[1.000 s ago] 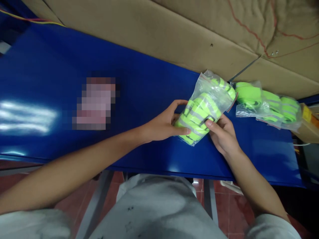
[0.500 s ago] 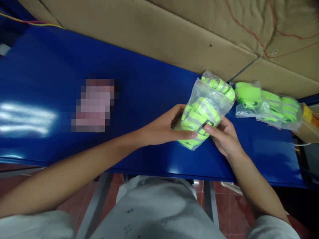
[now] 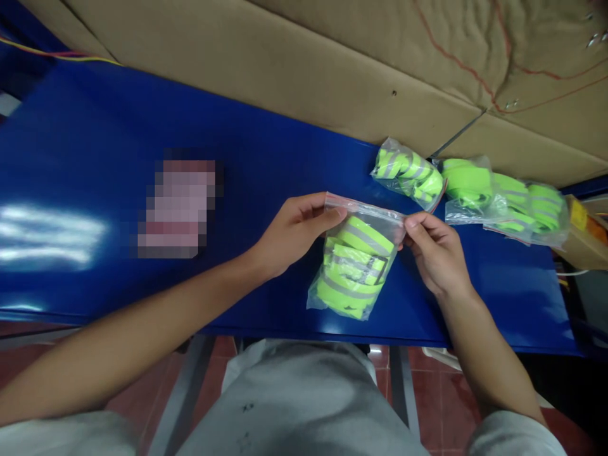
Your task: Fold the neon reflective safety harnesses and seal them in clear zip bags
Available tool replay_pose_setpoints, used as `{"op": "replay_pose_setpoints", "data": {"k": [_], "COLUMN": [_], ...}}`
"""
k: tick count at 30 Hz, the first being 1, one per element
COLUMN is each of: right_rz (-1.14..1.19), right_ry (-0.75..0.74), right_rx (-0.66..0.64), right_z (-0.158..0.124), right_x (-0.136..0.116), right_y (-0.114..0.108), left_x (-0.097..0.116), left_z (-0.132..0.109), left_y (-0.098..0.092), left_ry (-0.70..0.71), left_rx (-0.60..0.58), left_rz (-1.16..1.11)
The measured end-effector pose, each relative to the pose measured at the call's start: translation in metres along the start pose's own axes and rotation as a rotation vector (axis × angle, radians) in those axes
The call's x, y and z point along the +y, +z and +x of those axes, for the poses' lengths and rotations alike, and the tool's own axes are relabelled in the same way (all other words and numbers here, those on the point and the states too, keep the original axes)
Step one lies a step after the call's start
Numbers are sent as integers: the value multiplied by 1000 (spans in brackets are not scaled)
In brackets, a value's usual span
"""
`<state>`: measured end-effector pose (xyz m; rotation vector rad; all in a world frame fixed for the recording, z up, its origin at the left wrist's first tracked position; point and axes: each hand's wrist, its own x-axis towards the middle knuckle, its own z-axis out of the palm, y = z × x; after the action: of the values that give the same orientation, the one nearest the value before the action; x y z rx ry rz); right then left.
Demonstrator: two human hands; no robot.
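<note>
A clear zip bag [image 3: 354, 266] with a folded neon yellow-green strap, grey reflective stripes and a dark buckle inside hangs between my hands over the blue table. My left hand [image 3: 301, 231] pinches the left end of its red-edged top. At the right end of that top, my right hand [image 3: 434, 250] grips the corner between thumb and fingers. Behind my right hand lies another bagged neon strap [image 3: 408, 171]. More bagged straps [image 3: 468, 183] rest in a row to its right.
A blue table [image 3: 266, 152] spans the view, with a brown padded panel [image 3: 332, 82] along its back. A pixelated flat item [image 3: 178, 206] lies on the left. At the right edge is a cardboard box [image 3: 582, 234]; yellow and red wires [image 3: 61, 56] run at upper left.
The bag has moved down and left and turned, so its zip edge now faces up-left between my hands. Both hands have shifted from its body to the top corners.
</note>
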<state>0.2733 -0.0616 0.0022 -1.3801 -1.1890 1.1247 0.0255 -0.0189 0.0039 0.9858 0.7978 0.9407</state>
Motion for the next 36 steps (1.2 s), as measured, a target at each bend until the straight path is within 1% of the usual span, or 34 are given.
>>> {"op": "replay_pose_setpoints", "data": {"k": [6, 8, 10, 12, 15, 18, 21, 23, 25, 27, 31, 34, 36], "right_rz": [14, -11, -56, -94, -105, -88, -99, -122, -145, -170, -244, -305, -341], "right_ry": [-4, -21, -37, -38, -24, -17, -11, -22, -49, -82, -181, -261, -279], "right_rx": [-47, -21, 19, 33, -22, -58, -58, -40, -19, -16, -37, 2, 11], "right_z": [-2, -3, -4, -4, -4, -3, -1, -1, -1, -2, -4, -5, -5], "right_x": [-4, -3, -3, -3, -4, -6, -5, -4, -4, -5, -8, -8, -8], "right_y": [-3, -3, -4, -3, -1, -2, -6, -10, -13, -15, -14, -9, -5], "left_x": [4, 5, 5, 4, 2, 1, 1, 0, -1, -1, -3, -5, -7], "left_z": [0, 0, -1, -3, -4, -3, -1, 0, 0, 1, 1, 1, 1], "left_y": [0, 0, 1, 1, 2, 3, 4, 3, 1, -1, -4, -4, -4], "left_ry": [-77, -118, -129, -94, -40, -38, -23, 26, 88, 126, 132, 163, 174], "left_rx": [0, -11, -30, -41, -36, -23, 31, 84, 108, 105, 86, 70, 37], "left_rz": [-89, -116, -115, -78, -24, -26, -15, 54, 158, 225, 205, 206, 221]}}
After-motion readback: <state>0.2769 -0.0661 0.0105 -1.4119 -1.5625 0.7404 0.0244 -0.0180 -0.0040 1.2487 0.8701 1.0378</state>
